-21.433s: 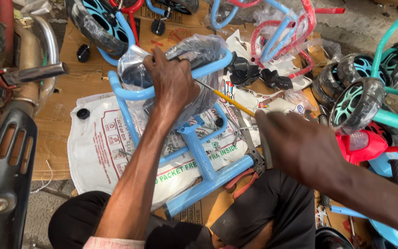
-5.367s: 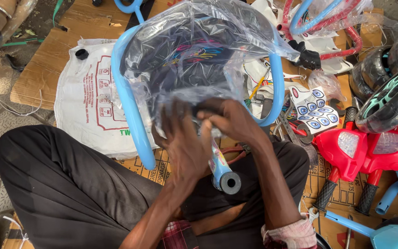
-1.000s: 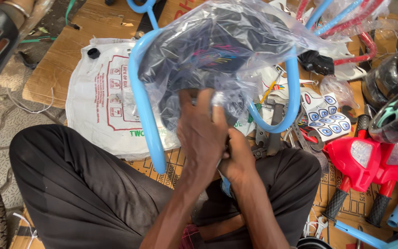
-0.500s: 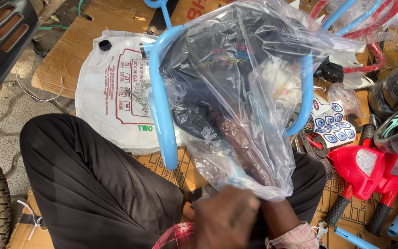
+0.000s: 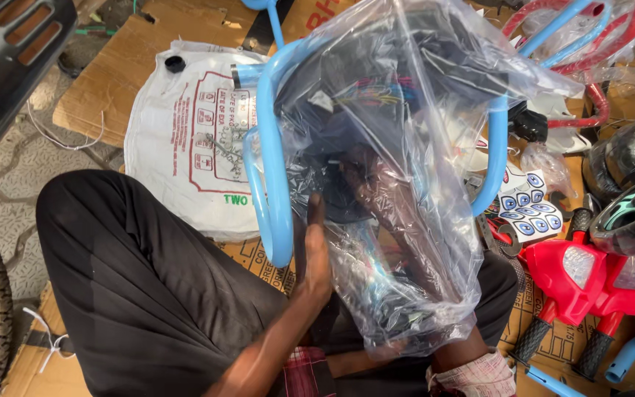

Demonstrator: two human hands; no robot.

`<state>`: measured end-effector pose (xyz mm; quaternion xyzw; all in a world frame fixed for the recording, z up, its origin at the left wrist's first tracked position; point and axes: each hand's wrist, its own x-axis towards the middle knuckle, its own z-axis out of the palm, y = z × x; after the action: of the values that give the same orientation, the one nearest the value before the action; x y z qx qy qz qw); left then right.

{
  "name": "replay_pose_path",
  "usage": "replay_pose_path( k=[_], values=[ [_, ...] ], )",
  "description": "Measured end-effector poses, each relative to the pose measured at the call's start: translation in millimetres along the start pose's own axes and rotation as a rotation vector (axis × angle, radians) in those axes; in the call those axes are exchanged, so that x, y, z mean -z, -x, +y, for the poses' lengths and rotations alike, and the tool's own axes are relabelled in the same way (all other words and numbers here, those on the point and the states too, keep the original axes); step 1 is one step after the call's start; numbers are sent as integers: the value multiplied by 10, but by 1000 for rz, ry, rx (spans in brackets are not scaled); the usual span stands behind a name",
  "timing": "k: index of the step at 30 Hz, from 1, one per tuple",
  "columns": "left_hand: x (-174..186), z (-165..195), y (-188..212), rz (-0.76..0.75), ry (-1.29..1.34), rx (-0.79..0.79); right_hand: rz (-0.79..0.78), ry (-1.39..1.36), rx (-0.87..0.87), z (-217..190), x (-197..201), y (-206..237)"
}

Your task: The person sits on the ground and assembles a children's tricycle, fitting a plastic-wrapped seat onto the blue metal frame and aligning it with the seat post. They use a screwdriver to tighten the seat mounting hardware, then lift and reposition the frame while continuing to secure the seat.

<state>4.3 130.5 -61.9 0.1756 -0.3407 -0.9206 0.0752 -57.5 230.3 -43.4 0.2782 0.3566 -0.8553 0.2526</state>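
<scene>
Grip: left hand [image 5: 316,254] lies flat, fingers straight and pressed together, against the outside of the clear plastic bag [image 5: 406,184]; it pinches nothing. Right hand [image 5: 380,195] is pushed up inside the bag, seen only through the film, so whether its fingers close on anything cannot be told.
Lap: one pair of black trousers [image 5: 134,294], smooth cloth, knees bent wide; two checked cuffs show at the bottom edge.
Bag: one, thin, crinkled and glossy, its mouth down by the lap, pulled over the frame and a dark seat-like part inside.
Frame: one light-blue tube frame [image 5: 270,169], round glossy metal bent in a U, upright over the lap; its left leg is bare, just beside the left hand, its right leg half under the film.
Floor cover: flattened brown cardboard [image 5: 104,95], matt and printed, under everything.
Sack: one white woven sack [image 5: 185,140] with red and green print, flat on the cardboard's left half beyond the knee; one small black cap at its far corner.
Right side: one red plastic handlebar unit [image 5: 589,283] with two black ribbed grips; one sticker sheet [image 5: 527,213] of blue ovals just beyond it; two black wheels with teal spokes near the right edge.
Far right corner: red and blue tube frames heaped together, count unclear.
</scene>
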Motion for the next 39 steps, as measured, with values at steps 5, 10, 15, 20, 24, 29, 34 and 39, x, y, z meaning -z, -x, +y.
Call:
replay_pose_path(
  k=[5,10,15,20,24,29,34,39],
  values=[
    [156,-37,-228,10,151,-25,9,19,21,-30,71,-2],
    [220,-241,-81,74,114,-41,23,21,27,-32,115,16],
    [192,-287,-224,-17,205,-44,12,48,24,-21,111,14],
    [244,-178,-534,-86,332,-47,11,58,32,-44,106,11],
    [251,-341,-631,-120,338,-27,21,64,45,-57,117,15],
    [395,-553,-686,-30,276,-81,42,75,50,-32,153,49],
    [447,-621,-631,8,251,-87,48,90,61,-58,169,89],
    [368,-604,-548,18,239,-96,46,119,62,-71,146,76]
  ],
)
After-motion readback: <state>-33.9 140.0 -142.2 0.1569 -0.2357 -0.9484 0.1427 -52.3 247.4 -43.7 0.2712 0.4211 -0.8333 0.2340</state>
